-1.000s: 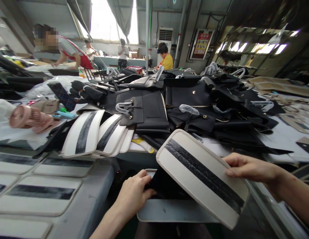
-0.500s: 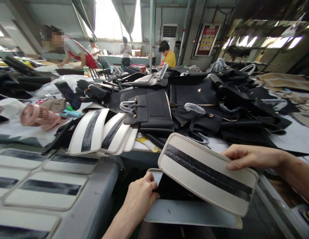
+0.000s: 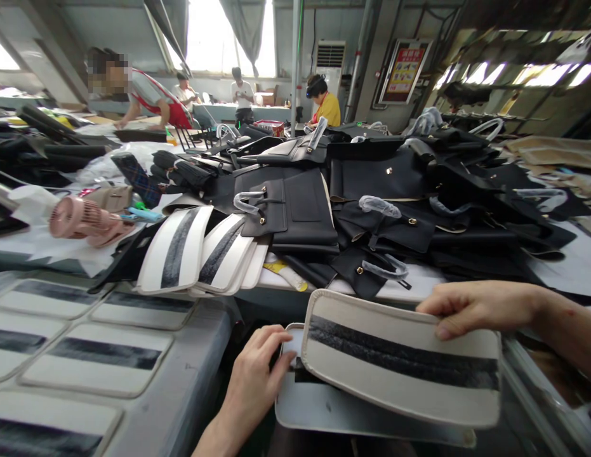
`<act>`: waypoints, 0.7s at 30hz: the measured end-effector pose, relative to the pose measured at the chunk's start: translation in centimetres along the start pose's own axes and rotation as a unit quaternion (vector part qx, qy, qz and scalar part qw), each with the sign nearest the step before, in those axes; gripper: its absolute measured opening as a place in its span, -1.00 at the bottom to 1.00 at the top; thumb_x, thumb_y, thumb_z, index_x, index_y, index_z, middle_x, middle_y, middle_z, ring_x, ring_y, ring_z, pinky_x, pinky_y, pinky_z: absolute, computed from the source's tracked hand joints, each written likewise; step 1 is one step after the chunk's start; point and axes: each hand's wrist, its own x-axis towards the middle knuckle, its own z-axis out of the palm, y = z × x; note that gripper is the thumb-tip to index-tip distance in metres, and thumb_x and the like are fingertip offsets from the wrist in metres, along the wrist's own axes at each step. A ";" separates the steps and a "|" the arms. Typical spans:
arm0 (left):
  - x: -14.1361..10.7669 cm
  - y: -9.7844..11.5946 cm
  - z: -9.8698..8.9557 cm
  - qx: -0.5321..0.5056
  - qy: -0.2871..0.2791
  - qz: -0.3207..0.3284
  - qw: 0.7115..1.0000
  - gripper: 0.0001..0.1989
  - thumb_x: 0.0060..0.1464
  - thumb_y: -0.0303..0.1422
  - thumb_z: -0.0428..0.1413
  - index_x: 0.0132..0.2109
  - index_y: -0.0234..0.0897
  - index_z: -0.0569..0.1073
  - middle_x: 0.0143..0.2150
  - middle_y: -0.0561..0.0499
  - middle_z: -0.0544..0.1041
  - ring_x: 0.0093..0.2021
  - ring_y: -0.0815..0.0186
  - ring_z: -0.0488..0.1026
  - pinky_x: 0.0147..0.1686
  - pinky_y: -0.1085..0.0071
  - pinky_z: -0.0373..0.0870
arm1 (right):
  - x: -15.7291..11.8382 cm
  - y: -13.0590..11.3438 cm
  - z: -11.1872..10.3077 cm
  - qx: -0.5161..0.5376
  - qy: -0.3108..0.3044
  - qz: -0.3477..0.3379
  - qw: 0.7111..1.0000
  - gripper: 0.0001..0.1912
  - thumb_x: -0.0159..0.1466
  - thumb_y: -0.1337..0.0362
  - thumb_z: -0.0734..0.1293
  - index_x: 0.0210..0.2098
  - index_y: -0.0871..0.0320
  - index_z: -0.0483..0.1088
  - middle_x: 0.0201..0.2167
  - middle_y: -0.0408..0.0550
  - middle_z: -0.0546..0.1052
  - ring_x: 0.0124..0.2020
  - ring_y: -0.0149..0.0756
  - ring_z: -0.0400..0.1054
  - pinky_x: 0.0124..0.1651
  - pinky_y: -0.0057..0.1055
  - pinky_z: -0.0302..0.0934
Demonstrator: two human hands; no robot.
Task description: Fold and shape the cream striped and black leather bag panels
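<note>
A cream panel with a black stripe (image 3: 400,374) is pinched at its upper right edge by my right hand (image 3: 471,311). It hangs tilted above a pale grey-blue board (image 3: 318,406) that also has a dark stripe, mostly covered by the panel. My left hand (image 3: 259,374) is at the board's upper left corner, thumb and fingers apart, with nothing visible between them. Similar striped panels (image 3: 90,362) lie in rows on the grey surface at the left. More white striped panels (image 3: 176,251) are fanned in a pile at the table's front edge.
Black leather bag pieces (image 3: 299,209) with wrapped handles are heaped across the table. A pink fan (image 3: 76,219) stands at the left beside crumpled white paper. Several people are at tables further back, one in a yellow top (image 3: 328,108). A metal rail runs at the lower right.
The held panel has turned flatter and its left end has dropped over the board. My left hand's fingers have spread. The view has shifted slightly.
</note>
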 end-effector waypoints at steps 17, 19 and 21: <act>-0.9 -7.0 8.1 -0.462 -0.014 -0.304 0.833 -0.34 0.03 0.12 0.14 0.07 -0.32 0.48 -0.01 -0.14 0.57 0.08 0.04 0.44 0.11 0.15 0.30 | 10.6 5.7 -1.7 0.008 -0.074 0.023 0.997 -0.50 0.03 0.25 0.46 -0.01 0.20 0.49 -0.27 -0.12 0.59 -0.25 -0.25 0.49 -0.15 -0.39 0.34; -0.9 -6.6 8.6 -0.492 -0.014 -0.315 0.812 -0.33 0.00 0.15 0.15 0.02 -0.33 0.50 -0.13 -0.13 0.61 -0.03 0.04 0.50 0.06 0.14 0.34 | 11.2 6.2 -1.5 -0.002 -0.053 0.023 0.998 -0.49 0.01 0.28 0.41 -0.01 0.16 0.49 -0.26 -0.14 0.58 -0.25 -0.23 0.48 -0.18 -0.39 0.34; -0.9 -6.0 8.8 -0.517 -0.015 -0.325 0.792 -0.36 -0.03 0.16 0.15 -0.10 -0.35 0.54 -0.27 -0.12 0.62 -0.14 0.04 0.54 0.02 0.13 0.37 | 11.5 6.3 -0.8 -0.048 -0.003 0.032 0.998 -0.45 -0.03 0.36 0.35 0.00 0.12 0.47 -0.23 -0.15 0.58 -0.24 -0.20 0.48 -0.23 -0.39 0.34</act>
